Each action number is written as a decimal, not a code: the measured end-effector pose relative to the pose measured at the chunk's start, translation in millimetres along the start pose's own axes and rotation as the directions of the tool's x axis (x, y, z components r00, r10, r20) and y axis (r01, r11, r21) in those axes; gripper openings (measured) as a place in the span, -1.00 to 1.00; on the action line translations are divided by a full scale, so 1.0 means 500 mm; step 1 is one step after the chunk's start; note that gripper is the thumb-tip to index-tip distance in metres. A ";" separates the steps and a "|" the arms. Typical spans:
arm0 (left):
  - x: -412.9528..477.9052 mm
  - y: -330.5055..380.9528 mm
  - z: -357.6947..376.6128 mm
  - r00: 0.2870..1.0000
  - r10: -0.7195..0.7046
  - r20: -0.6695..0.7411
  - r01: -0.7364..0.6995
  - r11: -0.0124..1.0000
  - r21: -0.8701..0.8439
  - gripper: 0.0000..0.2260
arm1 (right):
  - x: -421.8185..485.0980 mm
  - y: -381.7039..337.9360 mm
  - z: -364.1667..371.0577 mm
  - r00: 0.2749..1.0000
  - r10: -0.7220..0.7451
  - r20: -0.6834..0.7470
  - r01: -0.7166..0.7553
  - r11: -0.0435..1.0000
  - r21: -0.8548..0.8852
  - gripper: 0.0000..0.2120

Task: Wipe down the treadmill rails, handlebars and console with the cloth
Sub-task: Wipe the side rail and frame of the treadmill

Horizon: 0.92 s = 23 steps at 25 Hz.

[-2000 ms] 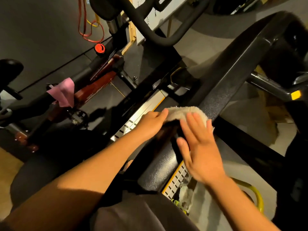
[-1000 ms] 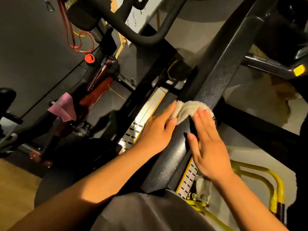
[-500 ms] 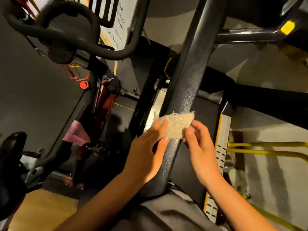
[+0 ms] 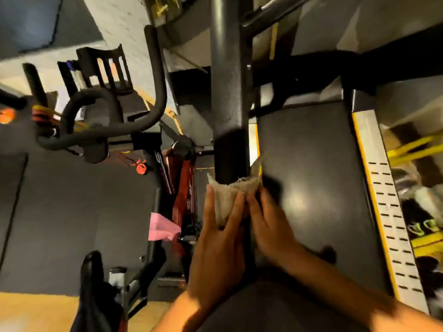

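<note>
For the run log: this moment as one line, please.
step: wipe rail | cloth: around rail | left hand: presses cloth | right hand: on cloth, grip blurred

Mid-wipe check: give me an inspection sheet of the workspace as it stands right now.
Surface: treadmill deck dark; slotted side rail at right.
Job's things: cloth wrapped against the upright post.
Clutter: pink rag on the exercise bike.
Grips: left hand presses the cloth with straight fingers; right hand at the cloth's edge, blurred, hold unclear.
Cables: red and yellow bands beside the bike's handlebars.
Surroundings: yellow frame at right; wooden floor.
</note>
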State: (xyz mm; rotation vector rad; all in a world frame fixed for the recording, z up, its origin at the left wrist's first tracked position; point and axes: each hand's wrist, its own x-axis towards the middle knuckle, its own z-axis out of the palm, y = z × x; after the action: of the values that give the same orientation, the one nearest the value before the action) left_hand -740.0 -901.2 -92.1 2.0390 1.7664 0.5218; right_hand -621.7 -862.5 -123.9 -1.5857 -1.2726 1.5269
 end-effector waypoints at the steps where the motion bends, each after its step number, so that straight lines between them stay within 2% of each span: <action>1: -0.011 -0.005 -0.001 0.999 0.015 0.032 -0.016 1.000 0.026 -0.49 | -0.025 0.029 0.005 0.999 0.043 0.030 -0.043 0.999 0.004 -0.49; 2: -0.006 -0.007 0.000 0.997 0.038 0.062 -0.042 0.998 0.055 -0.49 | -0.037 0.043 0.008 0.996 0.067 0.065 -0.069 0.997 0.019 -0.47; 5: 0.075 0.012 0.004 0.987 0.017 0.160 -0.047 0.981 0.186 -0.49 | 0.034 0.024 -0.006 0.993 0.089 0.081 -0.099 0.987 0.125 -0.63; 8: 0.185 0.025 -0.003 0.992 -0.010 0.123 -0.014 0.982 0.186 -0.57 | 0.154 -0.011 -0.023 0.996 -0.055 0.070 0.046 0.990 0.130 -0.45; 11: 0.210 0.039 -0.030 0.992 0.003 0.123 -0.030 0.975 0.222 -0.53 | 0.206 -0.021 -0.032 0.992 0.114 0.057 -0.126 0.953 0.276 -0.50; 13: 0.149 0.049 -0.038 0.990 -0.019 0.137 -0.018 0.965 0.263 -0.50 | 0.154 -0.004 -0.032 0.990 0.135 0.044 -0.142 0.963 0.230 -0.53; 15: 0.085 0.050 -0.036 0.977 -0.039 0.207 -0.023 0.957 0.288 -0.47 | 0.071 0.043 -0.028 0.973 0.164 0.162 -0.179 0.980 0.082 -0.53; 16: 0.066 0.048 -0.030 0.971 -0.029 0.236 -0.045 0.952 0.303 -0.46 | 0.034 0.065 -0.020 0.937 0.226 0.266 -0.226 0.974 -0.030 -0.54; 17: 0.059 0.046 -0.020 0.967 -0.016 0.253 -0.068 0.945 0.320 -0.45 | 0.015 0.089 -0.011 0.910 0.294 0.292 -0.288 0.955 -0.066 -0.54; 19: 0.072 0.050 -0.010 0.970 -0.014 0.243 -0.079 0.927 0.368 -0.45 | 0.028 0.090 -0.018 0.912 0.306 0.274 -0.322 0.947 0.015 -0.54; 23: 0.169 0.050 0.002 0.981 0.043 0.189 -0.126 0.883 0.452 -0.48 | 0.197 0.034 -0.029 0.952 0.207 0.225 -0.255 0.944 0.210 -0.49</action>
State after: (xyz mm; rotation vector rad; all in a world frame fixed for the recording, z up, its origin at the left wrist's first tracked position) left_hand -707.0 -820.6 -78.0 2.3979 1.8273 -0.0747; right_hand -615.2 -776.8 -176.5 -1.4957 -0.9829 1.9500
